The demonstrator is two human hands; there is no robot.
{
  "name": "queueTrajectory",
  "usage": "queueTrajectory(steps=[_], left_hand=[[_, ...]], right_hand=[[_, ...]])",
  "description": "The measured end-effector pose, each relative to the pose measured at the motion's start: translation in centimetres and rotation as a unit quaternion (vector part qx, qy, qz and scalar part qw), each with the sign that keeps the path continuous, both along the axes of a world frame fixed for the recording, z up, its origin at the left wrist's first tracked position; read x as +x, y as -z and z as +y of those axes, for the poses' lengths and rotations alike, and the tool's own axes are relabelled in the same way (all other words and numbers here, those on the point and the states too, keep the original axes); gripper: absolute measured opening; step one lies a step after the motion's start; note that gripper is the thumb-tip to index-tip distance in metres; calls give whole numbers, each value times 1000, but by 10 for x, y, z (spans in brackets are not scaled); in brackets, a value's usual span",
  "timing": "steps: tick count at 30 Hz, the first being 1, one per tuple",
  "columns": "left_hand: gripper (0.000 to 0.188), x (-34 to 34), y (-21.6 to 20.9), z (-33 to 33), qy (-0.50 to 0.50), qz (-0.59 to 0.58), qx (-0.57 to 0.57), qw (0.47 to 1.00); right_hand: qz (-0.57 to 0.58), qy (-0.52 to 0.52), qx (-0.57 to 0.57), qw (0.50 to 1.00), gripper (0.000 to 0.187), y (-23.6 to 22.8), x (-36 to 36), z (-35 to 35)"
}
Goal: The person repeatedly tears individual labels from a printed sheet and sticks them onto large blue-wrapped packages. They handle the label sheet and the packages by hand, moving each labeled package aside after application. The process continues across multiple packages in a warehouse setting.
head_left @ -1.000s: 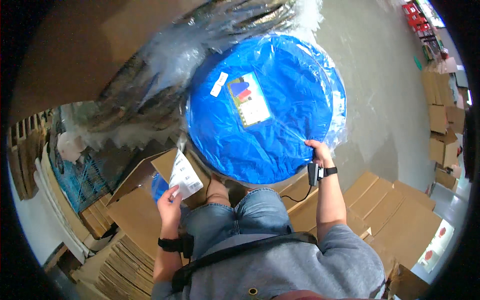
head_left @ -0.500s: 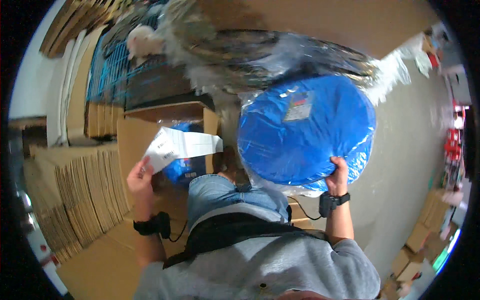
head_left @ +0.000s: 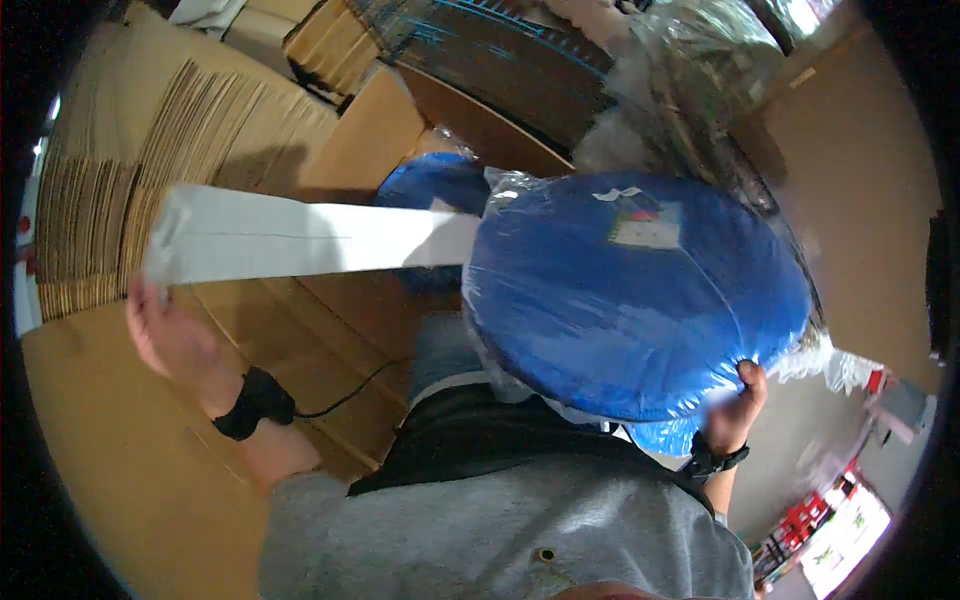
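Note:
Stretched out to the left, my left hand (head_left: 180,335) pinches the outer end of a long white paper strip (head_left: 300,240). The strip's other end reaches the left edge of a large, round, flat blue package (head_left: 620,310) in clear plastic. My right hand (head_left: 735,405) grips that package by its near right rim, thumb on top and the other fingers mostly hidden. A small printed label (head_left: 648,228) shows on its upper face. Behind the strip, another blue plastic-wrapped item (head_left: 430,180) sits inside an open cardboard box (head_left: 375,125).
Stacks of flattened cardboard (head_left: 190,140) stand at the far left, with a broad cardboard sheet (head_left: 130,430) nearer me. Crumpled clear plastic (head_left: 700,60) lies at the back. A large brown cardboard panel (head_left: 850,180) rises on the right. Grey floor (head_left: 790,480) shows at the lower right.
The view has turned. My left hand has moved outward with the strip, which now runs straight to the package. Still in my right hand, the blue package has come closer to my body.

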State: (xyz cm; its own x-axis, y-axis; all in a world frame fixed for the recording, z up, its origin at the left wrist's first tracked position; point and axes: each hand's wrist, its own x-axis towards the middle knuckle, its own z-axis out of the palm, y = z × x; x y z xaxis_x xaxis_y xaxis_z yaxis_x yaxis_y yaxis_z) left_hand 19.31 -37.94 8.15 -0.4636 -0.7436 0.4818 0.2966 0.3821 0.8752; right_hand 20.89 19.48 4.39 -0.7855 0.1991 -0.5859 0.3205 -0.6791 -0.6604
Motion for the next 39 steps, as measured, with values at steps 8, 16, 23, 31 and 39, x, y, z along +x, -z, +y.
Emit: queueTrajectory(steps=[8,16,23,31,39], left_hand=[[18,38,-93,-12,-290,120,-119,942],[18,46,-24,-4,-334,16,-61,940],[12,68,8,-14,-314,-26,-115,942],[11,60,44,-1,-278,-109,-94,950],[15,20,51,21,-139,-99,-41,984]], right_hand=[[-64,-314,-22,947,29,40,-93,-138],[16,-502,-31,864,31,162,-157,-290],[-34,-562,-108,819,30,253,-184,-343],[20,-459,420,783,79,416,-203,-256],[-110,-457,367,803,59,357,-178,-171]])
